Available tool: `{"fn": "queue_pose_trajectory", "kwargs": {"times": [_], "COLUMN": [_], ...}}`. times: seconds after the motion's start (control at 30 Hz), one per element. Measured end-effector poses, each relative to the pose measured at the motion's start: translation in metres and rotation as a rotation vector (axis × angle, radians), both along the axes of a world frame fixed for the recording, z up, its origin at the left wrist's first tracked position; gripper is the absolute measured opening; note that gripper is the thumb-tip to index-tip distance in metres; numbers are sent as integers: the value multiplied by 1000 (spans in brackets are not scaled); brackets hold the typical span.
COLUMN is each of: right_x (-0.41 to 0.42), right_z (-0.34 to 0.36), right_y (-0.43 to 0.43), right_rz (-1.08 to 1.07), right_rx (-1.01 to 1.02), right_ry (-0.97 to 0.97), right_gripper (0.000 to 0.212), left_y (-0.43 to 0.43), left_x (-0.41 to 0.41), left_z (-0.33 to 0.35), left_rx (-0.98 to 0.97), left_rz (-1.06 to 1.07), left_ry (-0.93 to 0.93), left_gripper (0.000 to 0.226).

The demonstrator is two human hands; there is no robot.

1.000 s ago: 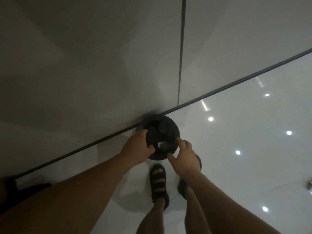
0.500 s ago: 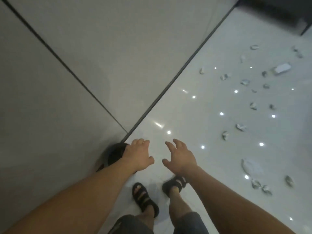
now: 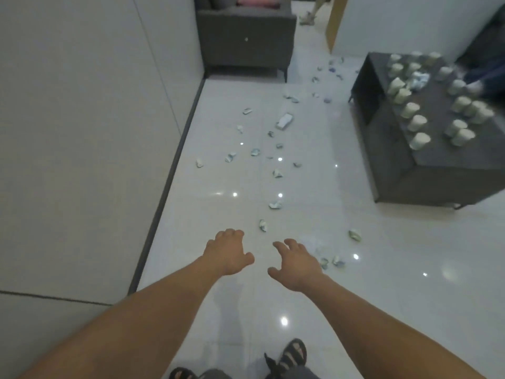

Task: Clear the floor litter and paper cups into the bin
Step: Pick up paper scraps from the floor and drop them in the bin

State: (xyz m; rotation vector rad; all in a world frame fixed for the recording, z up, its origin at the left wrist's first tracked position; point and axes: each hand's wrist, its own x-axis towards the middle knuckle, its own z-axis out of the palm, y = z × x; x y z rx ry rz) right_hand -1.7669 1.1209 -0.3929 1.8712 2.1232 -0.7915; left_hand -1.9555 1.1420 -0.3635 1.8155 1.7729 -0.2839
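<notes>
Crumpled paper litter [image 3: 275,205] lies scattered along the glossy white floor, from near my hands up to the far sofa. A small white box [image 3: 285,122] lies among it. Several paper cups [image 3: 419,140] stand on a dark low table [image 3: 426,181] at the right. My left hand [image 3: 228,251] and my right hand [image 3: 295,262] are stretched forward over the floor, fingers apart, holding nothing. A scrap [image 3: 263,225] lies just beyond them, and more scraps [image 3: 337,260] lie to the right of my right hand. The bin is out of view.
A pale wall [image 3: 90,149] with a dark skirting runs along the left. A grey sofa [image 3: 246,39] stands at the far end. Someone's feet [image 3: 307,19] show in the far passage. My sandalled feet [image 3: 293,354] are at the bottom edge.
The view has swung up from the black bin by the wall to the littered floor. Both hands have let go of the bin and now hang open in front of me.
</notes>
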Motion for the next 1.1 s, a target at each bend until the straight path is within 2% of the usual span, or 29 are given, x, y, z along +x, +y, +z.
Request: {"fn": "queue_pose_trajectory", "kwargs": {"times": [0.2, 0.37, 0.83, 1.1], "right_x": [127, 190, 292, 342], "right_z": [19, 23, 28, -6], "right_y": [16, 28, 144, 207], "right_rz": [-186, -283, -413, -330], "right_rx": [16, -9, -12, -82], "right_ry": [-3, -21, -91, -74], "right_gripper": [72, 72, 73, 74], "left_y": [37, 65, 226, 276], "left_x": [141, 213, 316, 351], "left_z": [13, 19, 12, -8], "left_rx": [-20, -44, -8, -81], "left_rz": [-143, -263, -433, -310], "left_ry": [-61, -99, -132, -162], "left_gripper": [74, 75, 74, 73]}}
